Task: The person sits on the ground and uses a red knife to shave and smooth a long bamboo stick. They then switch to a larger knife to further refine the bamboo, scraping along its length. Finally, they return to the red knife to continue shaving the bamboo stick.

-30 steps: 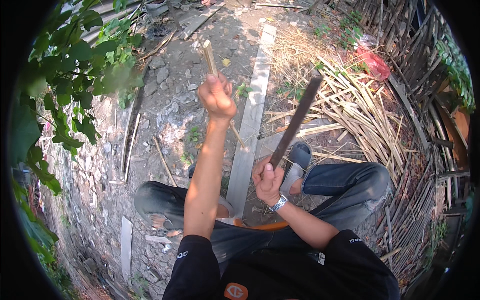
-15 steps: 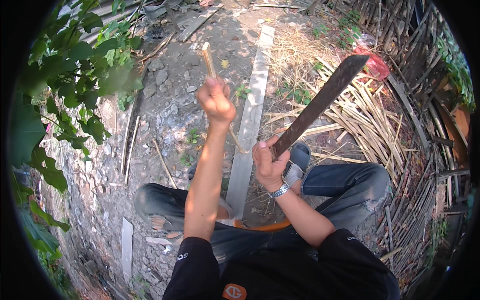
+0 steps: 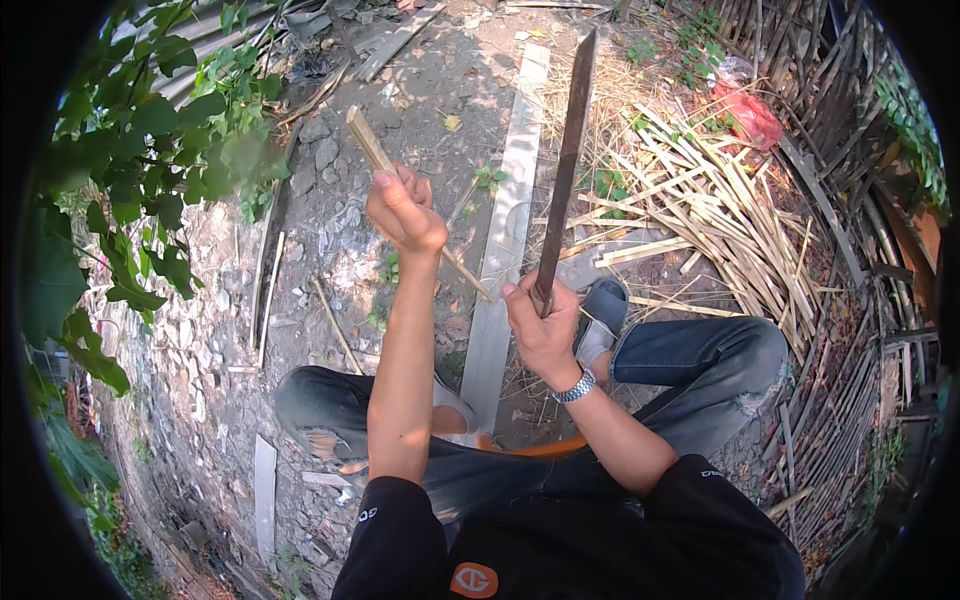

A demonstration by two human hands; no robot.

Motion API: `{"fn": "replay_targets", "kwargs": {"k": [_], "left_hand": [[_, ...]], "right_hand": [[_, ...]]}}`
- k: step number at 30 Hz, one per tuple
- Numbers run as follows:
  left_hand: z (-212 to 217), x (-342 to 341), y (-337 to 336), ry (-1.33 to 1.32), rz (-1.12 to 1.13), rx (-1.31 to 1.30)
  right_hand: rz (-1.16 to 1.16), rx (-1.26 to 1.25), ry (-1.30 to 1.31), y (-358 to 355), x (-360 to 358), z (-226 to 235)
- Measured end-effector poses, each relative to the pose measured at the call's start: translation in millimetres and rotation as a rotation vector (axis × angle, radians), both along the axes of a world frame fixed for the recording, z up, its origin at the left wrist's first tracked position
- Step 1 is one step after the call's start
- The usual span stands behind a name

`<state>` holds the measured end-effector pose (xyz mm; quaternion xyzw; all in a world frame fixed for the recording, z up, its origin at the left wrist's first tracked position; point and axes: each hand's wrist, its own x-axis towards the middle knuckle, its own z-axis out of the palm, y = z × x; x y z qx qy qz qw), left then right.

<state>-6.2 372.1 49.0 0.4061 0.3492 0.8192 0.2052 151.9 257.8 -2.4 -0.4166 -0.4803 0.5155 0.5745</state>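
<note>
My left hand (image 3: 405,210) is closed around a wooden stick (image 3: 368,138). The stick's thick cut end points up and away to the left, and its thin lower end reaches down to the right over a long grey plank (image 3: 505,220). My right hand (image 3: 545,325) grips a machete (image 3: 568,160) with a long dark blade. Its blade stands nearly upright with the narrow edge toward me, apart from the stick. My right fist hides most of the machete's handle. The plank runs away from me on the ground, between my feet.
A pile of split wooden strips (image 3: 720,210) lies at the right, with a red plastic bag (image 3: 750,115) behind it. Leafy branches (image 3: 130,200) hang at the left. A stick fence (image 3: 840,130) borders the right. Short boards (image 3: 265,495) and stones lie at the left.
The machete has swung left and turned from a slanted, broadside view to nearly upright and edge-on. My left hand has shifted slightly left, and the stick now tilts more to the left.
</note>
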Motion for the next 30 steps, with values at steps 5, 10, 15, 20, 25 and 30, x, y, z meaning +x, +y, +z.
{"fn": "replay_targets", "kwargs": {"k": [5,10,15,20,25,30], "left_hand": [[4,23,3,-0.043,-0.057,-0.003],[-4,13,-3,0.048,-0.071,0.044],[1,7,-6,0.071,-0.047,0.007],[-4,27,1,0.095,0.007,-0.027],[-8,9,-5,0.022,-0.103,0.039],[1,5,-7,0.024,-0.06,0.012]], "right_hand": [[0.374,-0.937,-0.186,-54,7,-122],[0.195,-0.91,0.104,-38,26,-109],[0.017,-0.063,0.074,0,12,23],[0.182,-0.224,-0.452,-49,6,-125],[0.26,-0.997,-0.081,-46,28,-78],[0.109,-0.052,-0.169,-16,17,25]]}}
